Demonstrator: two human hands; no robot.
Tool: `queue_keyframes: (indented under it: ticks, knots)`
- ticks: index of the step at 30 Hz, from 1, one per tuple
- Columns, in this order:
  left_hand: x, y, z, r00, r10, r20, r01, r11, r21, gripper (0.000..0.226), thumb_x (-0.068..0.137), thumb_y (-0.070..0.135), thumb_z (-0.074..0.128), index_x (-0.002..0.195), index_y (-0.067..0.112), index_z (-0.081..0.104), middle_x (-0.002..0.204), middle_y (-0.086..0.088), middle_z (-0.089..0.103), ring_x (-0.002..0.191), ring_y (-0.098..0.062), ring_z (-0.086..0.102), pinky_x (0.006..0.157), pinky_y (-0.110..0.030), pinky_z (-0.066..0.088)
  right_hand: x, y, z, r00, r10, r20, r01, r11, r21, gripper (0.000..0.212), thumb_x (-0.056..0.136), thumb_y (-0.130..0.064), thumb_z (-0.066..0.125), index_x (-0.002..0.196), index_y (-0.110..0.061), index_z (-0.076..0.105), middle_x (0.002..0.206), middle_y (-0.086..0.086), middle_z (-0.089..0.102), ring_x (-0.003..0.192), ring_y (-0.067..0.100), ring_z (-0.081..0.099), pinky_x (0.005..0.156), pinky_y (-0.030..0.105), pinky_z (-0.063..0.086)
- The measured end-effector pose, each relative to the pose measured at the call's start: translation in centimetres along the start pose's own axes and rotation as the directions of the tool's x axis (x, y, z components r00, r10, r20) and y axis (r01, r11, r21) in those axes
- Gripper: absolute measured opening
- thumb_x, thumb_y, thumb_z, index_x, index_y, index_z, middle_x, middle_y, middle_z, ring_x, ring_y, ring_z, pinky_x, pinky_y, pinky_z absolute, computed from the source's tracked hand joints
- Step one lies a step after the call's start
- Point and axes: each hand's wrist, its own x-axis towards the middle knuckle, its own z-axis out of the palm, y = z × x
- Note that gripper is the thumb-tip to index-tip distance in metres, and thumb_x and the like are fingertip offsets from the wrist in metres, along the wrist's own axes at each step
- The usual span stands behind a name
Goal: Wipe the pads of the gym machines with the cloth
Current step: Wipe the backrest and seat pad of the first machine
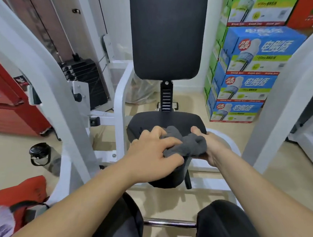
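The grey cloth sits bunched over the front half of the black seat pad, held between both hands. The left hand grips its left end with fingers curled over the folds. The right hand clamps the right end, thumb on top and fingers wrapped underneath. The two hands are close together, with only the wad of cloth between them.

Above the seat stands the tall black back pad, joined to it by a black slotted post. Both are carried on the white machine frame. A black weight stack sits behind the frame on the left.

To the right, printed cartons are stacked on the floor, blue ones below and a green one on top. Each bears large white Chinese characters, a red badge and a picture of a pale upright item. The print is too blurred to read. What the cartons hold cannot be seen.

On the floor at left is a clear bottle with a black lid; I cannot tell what is in it. A red bag lies nearer, and a crumpled clear plastic bag sits behind the seat.
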Motion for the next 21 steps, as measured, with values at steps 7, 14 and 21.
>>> queue_keyframes:
  ticks: [7,14,21]
  knots:
    - [5.1,-2.1,-1.3,0.990,-0.130,0.051,0.125,0.988,0.096,0.034,0.096,0.066,0.049,0.128,0.054,0.050,0.119,0.009,0.040,0.123,-0.029,0.041,0.109,-0.053,0.040,0.3,0.0,0.3,0.997,0.066,-0.039,-0.068,0.996,-0.062,0.055,0.094,-0.050,0.067,0.132,-0.012,0.054,0.115,0.017,0.070,0.089,0.032,0.072,0.068,0.048,0.065]
    - [0.3,-1.1,1.3,0.985,0.095,-0.142,-0.099,0.995,-0.020,0.033,0.092,0.062,0.056,0.124,0.052,0.055,0.118,0.021,0.044,0.110,-0.015,0.045,0.100,-0.042,0.042,0.6,-0.9,-1.8,0.798,-0.586,0.140,0.518,0.549,-0.656,0.033,0.091,-0.038,0.077,0.121,-0.025,0.075,0.115,-0.010,0.058,0.109,0.015,0.060,0.088,0.026,0.042]
    - [8.5,-5.5,-0.3,0.981,-0.172,-0.085,0.175,0.984,0.032,0.034,0.095,0.065,0.051,0.128,0.058,0.054,0.126,0.013,0.047,0.125,-0.026,0.042,0.109,-0.049,0.037,0.8,-1.7,-1.2,0.822,-0.550,0.145,0.461,0.495,-0.736,0.027,0.084,-0.038,0.075,0.059,-0.036,0.065,0.087,-0.007,0.063,0.088,0.015,0.062,0.075,0.037,0.053]
